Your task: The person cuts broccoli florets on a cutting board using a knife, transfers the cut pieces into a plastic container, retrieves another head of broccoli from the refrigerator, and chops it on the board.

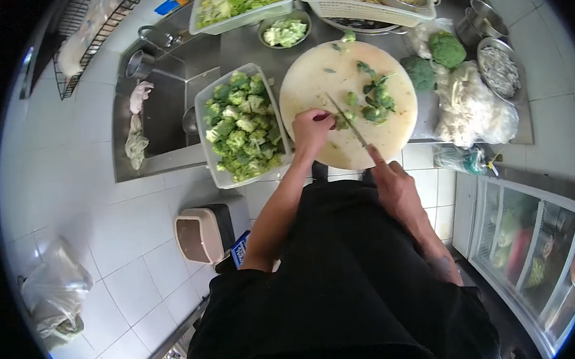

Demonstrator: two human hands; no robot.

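Observation:
My right hand [393, 184] is wrapped round the handle of a knife [349, 120], whose blade slants up and left over a round cutting board [306, 82]. Left of the blade, my left hand [312, 132] is closed, its curled fingers on a small piece of broccoli [341, 121]; the fingertips are partly hidden. Broccoli leaves and stem trimmings [379, 102] lie to the right of the blade. Beside the board on the left stands a white plastic tub [203, 128] heaped with cut broccoli florets [243, 123].
Whole broccoli heads [447, 49] and a bag of pale vegetables [467, 104] sit right of the board. Behind it are a bowl of chopped greens [285, 32] and a basket of noodles [370, 10]. A sink [160, 121] is left; a glass-doored fridge [528, 246] stands lower right.

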